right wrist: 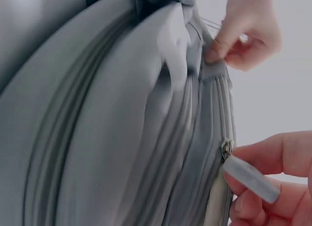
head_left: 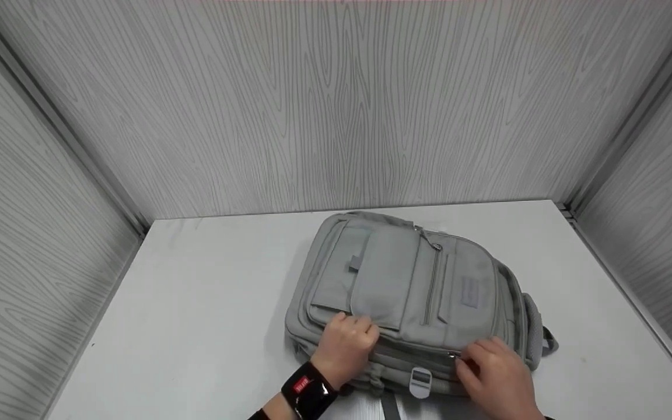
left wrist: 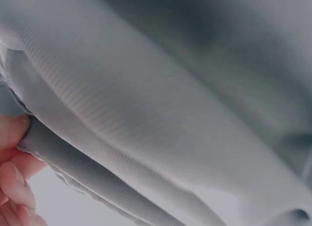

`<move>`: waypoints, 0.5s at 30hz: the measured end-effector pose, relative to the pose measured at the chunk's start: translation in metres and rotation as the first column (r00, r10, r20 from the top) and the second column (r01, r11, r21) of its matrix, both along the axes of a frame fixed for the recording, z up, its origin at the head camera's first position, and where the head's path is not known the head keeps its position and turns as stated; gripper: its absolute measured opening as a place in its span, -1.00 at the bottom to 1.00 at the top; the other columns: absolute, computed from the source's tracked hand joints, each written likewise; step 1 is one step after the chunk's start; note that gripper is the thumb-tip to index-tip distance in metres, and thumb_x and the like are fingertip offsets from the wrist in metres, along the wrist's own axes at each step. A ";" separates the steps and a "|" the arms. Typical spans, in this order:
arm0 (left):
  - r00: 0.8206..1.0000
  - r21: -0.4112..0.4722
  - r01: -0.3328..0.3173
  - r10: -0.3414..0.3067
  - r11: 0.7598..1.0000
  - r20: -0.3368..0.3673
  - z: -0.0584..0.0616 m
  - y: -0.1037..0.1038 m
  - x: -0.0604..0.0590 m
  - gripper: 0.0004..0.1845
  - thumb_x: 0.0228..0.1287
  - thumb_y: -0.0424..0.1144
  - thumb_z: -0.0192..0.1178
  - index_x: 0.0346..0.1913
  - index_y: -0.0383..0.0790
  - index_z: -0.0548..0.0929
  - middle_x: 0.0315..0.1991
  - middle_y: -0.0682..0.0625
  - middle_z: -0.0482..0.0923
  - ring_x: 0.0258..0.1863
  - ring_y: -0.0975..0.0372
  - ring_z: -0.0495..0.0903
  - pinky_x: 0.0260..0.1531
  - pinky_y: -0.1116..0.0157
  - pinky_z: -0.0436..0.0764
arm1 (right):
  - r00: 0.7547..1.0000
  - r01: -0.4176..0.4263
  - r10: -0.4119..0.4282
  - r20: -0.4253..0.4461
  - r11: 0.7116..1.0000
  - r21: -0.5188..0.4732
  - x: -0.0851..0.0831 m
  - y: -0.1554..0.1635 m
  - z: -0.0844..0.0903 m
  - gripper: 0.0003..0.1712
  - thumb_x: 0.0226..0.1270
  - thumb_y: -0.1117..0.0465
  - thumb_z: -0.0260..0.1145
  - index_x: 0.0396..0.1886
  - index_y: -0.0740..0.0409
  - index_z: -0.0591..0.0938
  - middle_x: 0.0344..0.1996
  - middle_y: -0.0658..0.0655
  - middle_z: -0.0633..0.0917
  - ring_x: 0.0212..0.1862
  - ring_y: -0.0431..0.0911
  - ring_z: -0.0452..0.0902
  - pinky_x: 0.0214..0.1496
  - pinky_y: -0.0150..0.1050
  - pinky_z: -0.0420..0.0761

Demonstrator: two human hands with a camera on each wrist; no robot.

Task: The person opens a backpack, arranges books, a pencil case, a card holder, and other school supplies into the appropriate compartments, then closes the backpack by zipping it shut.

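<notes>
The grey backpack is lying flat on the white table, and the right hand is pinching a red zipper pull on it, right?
Not quite. The zipper pull is grey, not red, as the right wrist view shows. The rest holds: the grey backpack lies flat on the white table, and the right hand pinches that pull.

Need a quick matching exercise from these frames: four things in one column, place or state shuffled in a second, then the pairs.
Things:
1. backpack
2. left hand
3. right hand
4. wrist device

Places or states:
A. black, with a red label, strapped on the left wrist
B. pinches the zipper pull at the backpack's near edge
C. lies flat on the white table
D. grips the backpack's fabric near the front pocket

Pairs: 1-C, 2-D, 3-B, 4-A
</notes>
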State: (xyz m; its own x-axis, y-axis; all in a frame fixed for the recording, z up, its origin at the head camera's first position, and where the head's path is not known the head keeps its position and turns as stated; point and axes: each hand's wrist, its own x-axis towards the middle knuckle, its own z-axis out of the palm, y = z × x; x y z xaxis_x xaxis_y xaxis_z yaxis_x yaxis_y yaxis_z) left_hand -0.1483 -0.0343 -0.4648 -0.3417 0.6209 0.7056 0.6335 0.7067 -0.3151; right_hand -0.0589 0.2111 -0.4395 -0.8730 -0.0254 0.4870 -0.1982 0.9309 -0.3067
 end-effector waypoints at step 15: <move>0.993 -0.042 0.112 -0.113 0.993 -0.029 -0.002 -0.055 -0.033 -0.84 -0.19 -0.42 0.29 -0.53 -0.07 0.70 -0.50 0.15 0.65 -0.59 0.31 0.58 -0.49 0.39 0.52 | 0.971 0.068 -0.056 0.232 0.997 -0.044 -0.011 0.023 0.011 -0.73 0.07 0.31 0.43 -0.67 -0.11 0.59 -0.62 -0.16 0.53 -0.45 -0.27 0.34 -0.42 -0.36 0.38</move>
State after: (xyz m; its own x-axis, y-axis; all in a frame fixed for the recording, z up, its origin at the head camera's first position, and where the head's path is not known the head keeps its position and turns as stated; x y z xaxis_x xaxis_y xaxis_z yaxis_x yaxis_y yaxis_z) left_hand -0.1810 -0.0891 -0.4669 -0.2464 0.6823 0.6883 0.6978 0.6178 -0.3625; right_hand -0.0703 0.2345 -0.4283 -0.9608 0.0525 0.2721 -0.0587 0.9210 -0.3852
